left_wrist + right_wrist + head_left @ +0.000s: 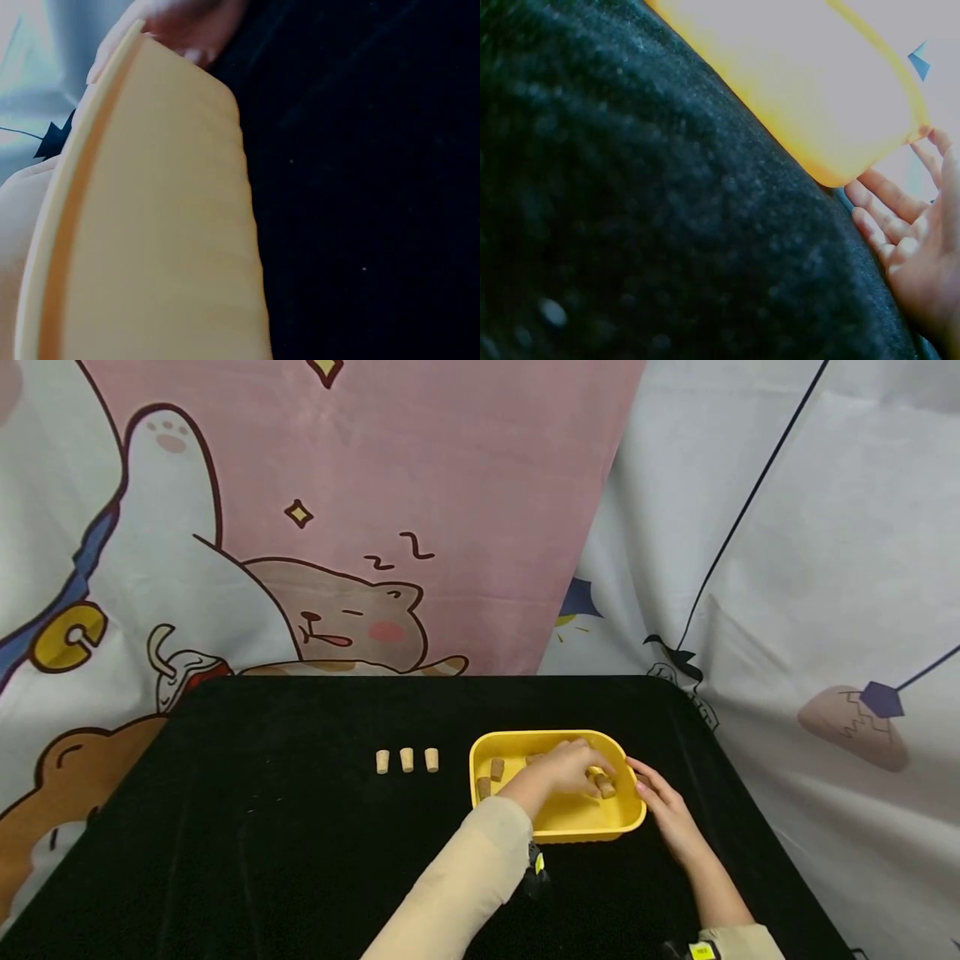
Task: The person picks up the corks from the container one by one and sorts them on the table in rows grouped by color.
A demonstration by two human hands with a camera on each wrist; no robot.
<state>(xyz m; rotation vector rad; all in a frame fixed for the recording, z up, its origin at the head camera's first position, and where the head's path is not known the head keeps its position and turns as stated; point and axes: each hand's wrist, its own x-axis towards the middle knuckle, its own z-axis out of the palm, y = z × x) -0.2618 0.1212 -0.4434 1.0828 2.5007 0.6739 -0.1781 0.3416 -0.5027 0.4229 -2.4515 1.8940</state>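
Observation:
A yellow plastic basin stands on the black cloth, with several cork stoppers inside, among them a cork near its left end. My left hand reaches over the near rim into the basin. Its fingers are bent down beside a cork at the right end; the fingertips are partly hidden, so a grip cannot be made out. The right hand touches the basin's right end from outside, fingers fairly straight. In the right wrist view, the fingertips of that hand lie near the basin wall.
Left of the basin, three corks stand upright in a row, the middle cork between its two neighbours. The black cloth covers the table. Behind it hangs a printed curtain.

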